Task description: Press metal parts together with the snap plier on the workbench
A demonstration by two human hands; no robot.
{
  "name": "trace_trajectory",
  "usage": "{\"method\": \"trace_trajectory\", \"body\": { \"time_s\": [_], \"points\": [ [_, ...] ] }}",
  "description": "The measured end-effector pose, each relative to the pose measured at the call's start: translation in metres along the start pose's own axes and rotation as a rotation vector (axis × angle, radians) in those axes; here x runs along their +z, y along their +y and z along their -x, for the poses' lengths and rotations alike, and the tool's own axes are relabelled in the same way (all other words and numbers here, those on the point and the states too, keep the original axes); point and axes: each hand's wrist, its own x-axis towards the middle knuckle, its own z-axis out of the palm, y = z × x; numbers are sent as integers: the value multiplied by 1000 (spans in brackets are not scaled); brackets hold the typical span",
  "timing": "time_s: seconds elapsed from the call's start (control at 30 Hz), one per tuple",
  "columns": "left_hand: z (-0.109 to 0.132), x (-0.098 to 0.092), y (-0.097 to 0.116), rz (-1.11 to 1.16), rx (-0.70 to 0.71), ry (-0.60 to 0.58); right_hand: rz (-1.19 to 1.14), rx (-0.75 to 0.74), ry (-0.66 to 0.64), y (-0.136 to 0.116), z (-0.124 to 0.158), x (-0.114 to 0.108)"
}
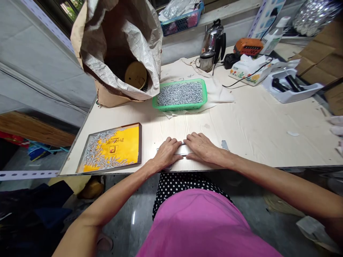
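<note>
At the table's front edge, my left hand (168,152) and my right hand (201,149) grip opposite ends of a flat, pale rectangular piece with dark long edges (183,150). Thumbs lie along its near side and fingers along its far side; its exact kind is hard to make out, and my hands hide both ends. To the left lies a shallow tray (140,142) with a yellow printed bottom and many small silver screw-like pieces spread over it. Beyond my hands stands a green plastic basket (180,107) filled with similar silver pieces.
A large open woven sack (152,67) stands at the back left with a round yellowish thing inside. Farther back are a metal kettle (213,37), a steel mug (206,62), a tissue box (248,73), an orange case (248,46) and a white tray (291,92).
</note>
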Motion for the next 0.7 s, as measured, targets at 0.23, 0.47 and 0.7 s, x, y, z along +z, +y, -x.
{"method": "trace_trajectory", "body": {
  "time_s": [0.23,0.47,0.7],
  "points": [
    [5,12,-1,78,15,85,5,-37,59,-4,2,16],
    [5,14,0,85,-5,131,-57,-9,85,-3,0,20],
    [28,29,26,3,-56,266,-141,-87,95,28,3,23]
  ]
}}
